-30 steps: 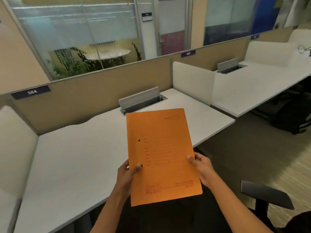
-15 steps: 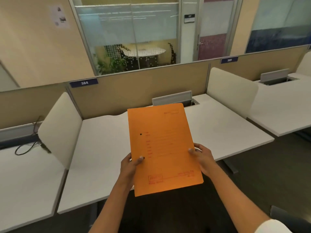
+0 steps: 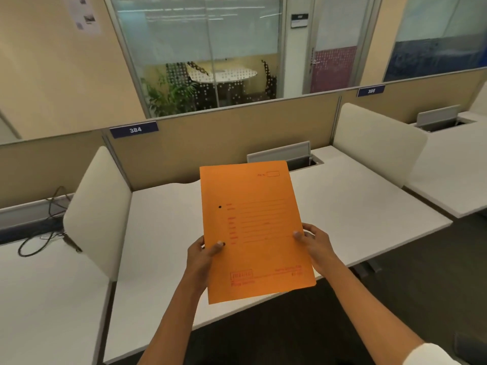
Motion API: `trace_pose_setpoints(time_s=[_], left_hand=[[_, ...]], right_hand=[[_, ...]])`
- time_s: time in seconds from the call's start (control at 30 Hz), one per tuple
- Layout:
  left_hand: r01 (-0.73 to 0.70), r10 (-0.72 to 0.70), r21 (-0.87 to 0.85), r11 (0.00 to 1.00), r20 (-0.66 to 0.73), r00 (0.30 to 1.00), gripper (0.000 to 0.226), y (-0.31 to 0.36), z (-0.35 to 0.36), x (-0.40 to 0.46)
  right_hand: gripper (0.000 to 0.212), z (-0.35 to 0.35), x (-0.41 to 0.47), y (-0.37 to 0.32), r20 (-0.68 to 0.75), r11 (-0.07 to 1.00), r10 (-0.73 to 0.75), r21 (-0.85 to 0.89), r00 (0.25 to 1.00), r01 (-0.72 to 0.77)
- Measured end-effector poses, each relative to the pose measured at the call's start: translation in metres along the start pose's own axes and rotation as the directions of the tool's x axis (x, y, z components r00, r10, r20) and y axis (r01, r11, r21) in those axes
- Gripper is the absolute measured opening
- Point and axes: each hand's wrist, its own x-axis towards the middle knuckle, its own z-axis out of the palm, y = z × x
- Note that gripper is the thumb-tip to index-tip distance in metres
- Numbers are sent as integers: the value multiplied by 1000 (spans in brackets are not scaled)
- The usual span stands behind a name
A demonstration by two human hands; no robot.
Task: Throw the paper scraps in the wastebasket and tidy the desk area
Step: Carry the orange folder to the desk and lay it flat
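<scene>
An orange file folder (image 3: pixel 253 227) with red printed lines is held up flat in front of me, above the front edge of a white desk (image 3: pixel 163 233). My left hand (image 3: pixel 201 255) grips its left edge, thumb on the cover. My right hand (image 3: pixel 315 245) grips its right edge the same way. No paper scraps and no wastebasket are in view.
White side dividers (image 3: pixel 97 206) (image 3: pixel 376 140) bound the desk, a tan partition (image 3: pixel 210 143) labelled 384 backs it. A grey cable flap (image 3: pixel 282 154) stands open at the back. Black cables (image 3: pixel 39 238) lie on the left desk. Dark floor lies below.
My view has swung left, so desk 384 now sits centred and the left neighbouring desk with cables appears. Both hands keep the same hold on the folder.
</scene>
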Motion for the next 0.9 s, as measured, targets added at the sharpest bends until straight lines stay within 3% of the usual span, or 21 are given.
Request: trace_pose_setpoints(time_s=[0.17,0.37,0.9], left_hand=[[-2,2,11,1000,-12,1000,31,10,-9,20],[31,-31,18,999,-30,999,37,20,-7,35],[89,-76,45,995,-229,971,39,23,-17,125]], right_hand=[[30,12,15,-13,2,1000,-15,-7,1000,15],[43,17,27,-34,-21,998,-35,-53,999,34],[40,57,134,-34,51,994,-35,-104,998,40]])
